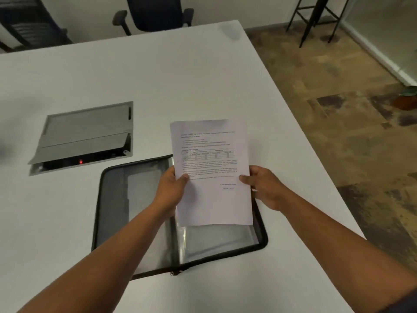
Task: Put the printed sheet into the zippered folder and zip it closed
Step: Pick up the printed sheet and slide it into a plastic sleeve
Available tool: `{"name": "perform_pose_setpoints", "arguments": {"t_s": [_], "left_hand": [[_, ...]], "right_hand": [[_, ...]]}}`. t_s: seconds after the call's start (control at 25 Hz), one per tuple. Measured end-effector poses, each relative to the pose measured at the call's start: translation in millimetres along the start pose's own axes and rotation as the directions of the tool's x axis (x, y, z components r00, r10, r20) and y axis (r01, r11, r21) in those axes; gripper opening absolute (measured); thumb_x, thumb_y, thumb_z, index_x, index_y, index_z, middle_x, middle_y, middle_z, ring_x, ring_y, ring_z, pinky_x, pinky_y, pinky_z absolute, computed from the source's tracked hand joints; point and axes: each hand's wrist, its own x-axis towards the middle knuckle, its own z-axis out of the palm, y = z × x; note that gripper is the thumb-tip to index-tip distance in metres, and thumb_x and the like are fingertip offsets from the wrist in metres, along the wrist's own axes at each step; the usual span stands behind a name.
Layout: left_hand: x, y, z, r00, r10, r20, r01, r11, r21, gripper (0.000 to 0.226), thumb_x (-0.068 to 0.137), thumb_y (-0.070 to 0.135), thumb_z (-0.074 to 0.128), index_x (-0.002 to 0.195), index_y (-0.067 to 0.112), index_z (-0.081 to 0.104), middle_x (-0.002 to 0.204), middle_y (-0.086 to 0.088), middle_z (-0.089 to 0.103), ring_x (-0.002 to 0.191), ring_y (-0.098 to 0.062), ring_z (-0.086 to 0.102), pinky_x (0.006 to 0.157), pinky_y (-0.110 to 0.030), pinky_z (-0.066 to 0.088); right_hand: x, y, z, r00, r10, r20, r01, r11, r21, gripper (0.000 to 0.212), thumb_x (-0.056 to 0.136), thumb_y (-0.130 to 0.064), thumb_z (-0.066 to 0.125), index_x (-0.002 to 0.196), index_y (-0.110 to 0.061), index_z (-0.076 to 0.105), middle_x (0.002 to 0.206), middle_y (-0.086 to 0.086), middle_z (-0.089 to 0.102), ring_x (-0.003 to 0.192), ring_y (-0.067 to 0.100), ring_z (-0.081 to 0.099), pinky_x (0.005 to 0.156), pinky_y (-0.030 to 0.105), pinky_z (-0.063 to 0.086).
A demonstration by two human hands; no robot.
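Observation:
A black zippered folder [117, 199] lies open flat on the white table [158, 75], with clear plastic sleeves showing inside. I hold the printed sheet [212, 168] above the folder's right half, text facing me, with a small table printed on it. My left hand [173, 188] pinches the sheet's left edge with the thumb on top. At the sheet's right edge, my right hand [264, 188] pinches it the same way. The zipper pull [173, 273] sits at the folder's near edge by the spine.
A grey cable hatch [85, 134] is set into the table to the left, its flap raised and a red light inside. Office chairs [155, 12] stand beyond the far edge. The table's right edge drops to a patterned floor [338, 86].

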Motion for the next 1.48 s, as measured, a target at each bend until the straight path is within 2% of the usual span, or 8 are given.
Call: {"name": "perform_pose_setpoints", "arguments": {"t_s": [0.12, 0.4, 0.6, 0.84, 1.0, 1.16, 1.28, 1.48], "left_hand": [[0.1, 6.2, -28.3, 0.999, -0.004, -0.042, 0.004, 1.0, -0.008, 0.032, 0.102, 0.013, 0.056, 0.132, 0.021, 0.06, 0.124, 0.006, 0.071, 0.114, -0.018, 0.065, 0.102, -0.046, 0.051], [13.3, 8.2, -54.5, 0.995, 0.001, -0.103, -0.001, 1.0, 0.001, 0.03, 0.103, 0.017, 0.055, 0.132, 0.023, 0.058, 0.121, 0.009, 0.069, 0.111, -0.013, 0.063, 0.094, -0.036, 0.051], [31.5, 3.7, -52.5, 0.991, 0.003, -0.134, -0.007, 1.0, -0.031, 0.025, 0.1, 0.017, 0.06, 0.124, 0.025, 0.058, 0.114, 0.015, 0.069, 0.105, -0.005, 0.064, 0.083, -0.024, 0.052], [56.1, -15.3, -32.5, 0.922, 0.039, -0.384, 0.006, 0.993, 0.116, 0.019, 0.099, 0.017, 0.059, 0.115, 0.026, 0.056, 0.098, 0.011, 0.063, 0.092, -0.009, 0.063, 0.078, -0.025, 0.054], [73.8, -34.3, -22.2, 0.97, 0.116, -0.212, -0.02, 0.913, 0.408, 0.023, 0.1, 0.014, 0.056, 0.12, 0.018, 0.065, 0.116, -0.003, 0.068, 0.106, -0.021, 0.064, 0.094, -0.034, 0.052], [94.1, -42.2, -11.7, 0.952, 0.29, 0.094, -0.257, 0.597, 0.76, 0.036, 0.1, 0.018, 0.053, 0.135, 0.01, 0.06, 0.137, -0.011, 0.059, 0.123, -0.031, 0.055, 0.101, -0.042, 0.045], [110.4, -43.0, 1.3, 0.938, 0.257, 0.234, -0.329, 0.437, 0.837, 0.042, 0.102, 0.029, 0.049, 0.142, 0.015, 0.053, 0.149, -0.01, 0.049, 0.134, -0.033, 0.045, 0.105, -0.048, 0.038], [127.6, -42.0, 19.5, 0.934, 0.262, 0.241, -0.335, 0.416, 0.846, 0.04, 0.102, 0.026, 0.045, 0.141, 0.016, 0.05, 0.139, -0.005, 0.051, 0.123, -0.032, 0.047, 0.097, -0.046, 0.036]], "right_hand": [[7.1, -7.9, 30.6, 0.998, 0.005, 0.057, -0.003, 0.999, -0.034, 0.031, 0.095, -0.007, 0.063, 0.123, -0.02, 0.064, 0.116, 0.0, 0.074, 0.106, 0.022, 0.07, 0.086, 0.043, 0.058], [29.4, -17.8, 62.4, 0.994, 0.049, 0.096, -0.033, 0.987, -0.158, 0.029, 0.096, -0.005, 0.061, 0.122, -0.015, 0.066, 0.116, 0.002, 0.074, 0.102, 0.02, 0.071, 0.076, 0.035, 0.061], [45.6, -22.4, 65.4, 0.999, -0.043, 0.011, 0.045, 0.966, -0.254, 0.026, 0.098, -0.009, 0.058, 0.121, -0.017, 0.065, 0.117, 0.004, 0.072, 0.102, 0.024, 0.07, 0.089, 0.048, 0.058], [69.4, -33.5, 26.1, 0.979, -0.152, -0.135, 0.117, 0.963, -0.242, 0.023, 0.097, -0.007, 0.058, 0.109, -0.025, 0.069, 0.113, 0.002, 0.073, 0.095, 0.017, 0.072, 0.081, 0.034, 0.06], [86.3, -44.5, 4.5, 0.932, -0.183, -0.313, 0.146, 0.98, -0.137, 0.019, 0.097, -0.008, 0.059, 0.107, -0.022, 0.067, 0.112, 0.002, 0.072, 0.099, 0.021, 0.069, 0.084, 0.039, 0.058], [101.1, -59.3, -1.3, 0.881, -0.174, -0.44, 0.176, 0.984, -0.036, 0.02, 0.096, -0.007, 0.061, 0.098, -0.026, 0.066, 0.109, 0.0, 0.072, 0.099, 0.023, 0.069, 0.083, 0.041, 0.06], [110.9, -64.9, 1.9, 0.867, -0.169, -0.468, 0.192, 0.981, 0.002, 0.02, 0.096, -0.006, 0.061, 0.096, -0.026, 0.066, 0.108, -0.001, 0.072, 0.1, 0.022, 0.069, 0.086, 0.044, 0.059], [127.4, -68.0, 9.2, 0.862, -0.17, -0.478, 0.201, 0.98, 0.014, 0.019, 0.096, -0.005, 0.06, 0.095, -0.024, 0.064, 0.109, 0.0, 0.071, 0.102, 0.024, 0.068, 0.092, 0.051, 0.056]]}}
